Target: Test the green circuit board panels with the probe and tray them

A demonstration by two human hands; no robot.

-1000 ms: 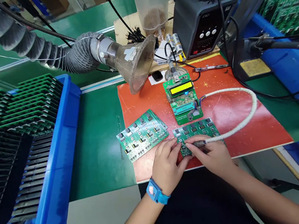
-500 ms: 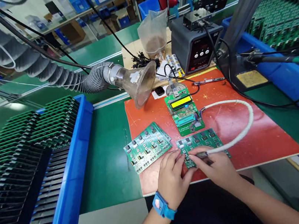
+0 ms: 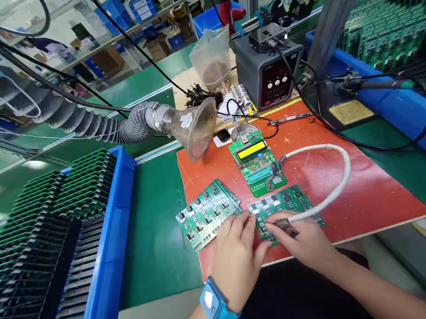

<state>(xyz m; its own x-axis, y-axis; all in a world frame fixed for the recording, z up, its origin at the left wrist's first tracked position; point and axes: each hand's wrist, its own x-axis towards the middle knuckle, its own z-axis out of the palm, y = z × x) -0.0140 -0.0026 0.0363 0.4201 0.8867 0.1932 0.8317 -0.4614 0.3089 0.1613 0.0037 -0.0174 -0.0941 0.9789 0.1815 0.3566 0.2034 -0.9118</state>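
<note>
My right hand [image 3: 309, 241] pinches a dark plug [image 3: 282, 222] at the end of a white sleeved cable [image 3: 343, 185]. Its tip is over the left part of a green circuit board [image 3: 289, 200], though the contact point is hidden by my fingers. At the board's left edge, my left hand [image 3: 238, 257] has its fingers and thumb around the near-left corner. The cable leads to a green programmer board [image 3: 256, 166] with a lit yellow display and a teal socket, just beyond. To the left lie overlapping circuit boards [image 3: 209, 216].
An orange mat [image 3: 366, 195] covers the bench's middle. A fume-extraction funnel [image 3: 198, 129] hangs at its back left. Blue bins of boards flank both sides, the left bin [image 3: 118, 205] closest. A soldering station [image 3: 270, 73] stands behind, its black cable looping at right.
My left hand has shifted slightly left and its fingertips have drawn back toward the board's edge. My right hand keeps its pinch on the plug. The whole view has tilted a little.
</note>
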